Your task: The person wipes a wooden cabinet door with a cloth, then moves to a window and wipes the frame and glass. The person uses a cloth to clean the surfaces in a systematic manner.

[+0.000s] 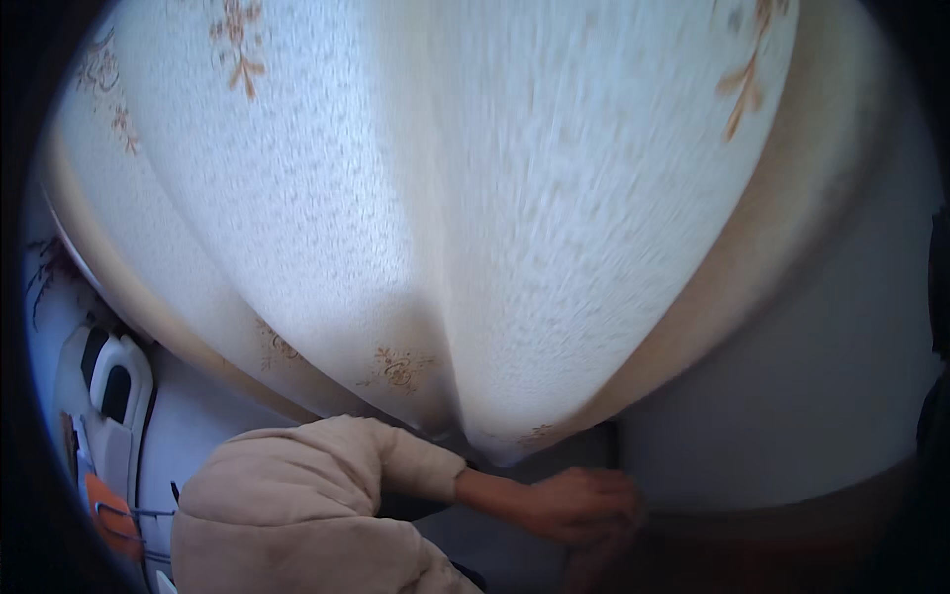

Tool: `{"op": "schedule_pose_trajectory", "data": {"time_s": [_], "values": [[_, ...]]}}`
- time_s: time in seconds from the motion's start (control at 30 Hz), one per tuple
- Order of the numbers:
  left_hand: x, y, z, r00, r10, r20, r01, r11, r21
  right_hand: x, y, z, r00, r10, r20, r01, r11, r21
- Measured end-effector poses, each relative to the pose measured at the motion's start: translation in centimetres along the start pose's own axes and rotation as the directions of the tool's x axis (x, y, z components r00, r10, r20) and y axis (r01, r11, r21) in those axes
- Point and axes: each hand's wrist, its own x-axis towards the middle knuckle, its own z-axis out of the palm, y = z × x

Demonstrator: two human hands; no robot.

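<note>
A large white cloth [519,223], with a mottled texture and brown floral motifs, fills the upper view in broad folds like a curtain. Its lower folds narrow to a point just above my left hand [582,506]. That hand reaches across from the left out of a beige padded sleeve [349,468], with the fingers curled and blurred. Whether it holds anything is not visible. Directly beneath it is a dim, blurred form that may be my right hand [597,553]; its fingers cannot be made out.
At the left edge stands a white plastic object [122,438] with dark rounded openings. Near it are an orange piece [115,516] and bent metal wires [156,512]. Dark twigs [52,271] show above. A plain grey surface [772,416] lies right, over a dark brown band [779,538].
</note>
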Motion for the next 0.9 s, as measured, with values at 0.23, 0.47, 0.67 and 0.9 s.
{"op": "schedule_pose_trajectory", "data": {"time_s": [0.23,0.47,0.67,0.9], "values": [[3.1,13.7,-10.5,0.94,0.004,-0.341,0.13,0.921,0.368,-7.3,-22.2,12.5,0.721,-0.69,0.06,0.676,0.72,0.158],[7.3,26.2,-17.3,0.942,0.209,-0.263,0.12,0.522,0.844,-10.7,-33.8,25.5,0.436,-0.372,0.819,0.659,0.752,-0.009],[14.2,28.8,-24.0,0.902,-0.12,0.415,-0.427,-0.11,0.897,-16.1,-30.5,32.9,0.122,-0.171,0.978,0.882,0.471,-0.028],[20.3,26.4,-32.5,0.698,-0.532,0.479,-0.714,-0.468,0.521,-22.0,-30.0,37.0,0.077,-0.284,0.956,0.829,0.551,0.097]]}}
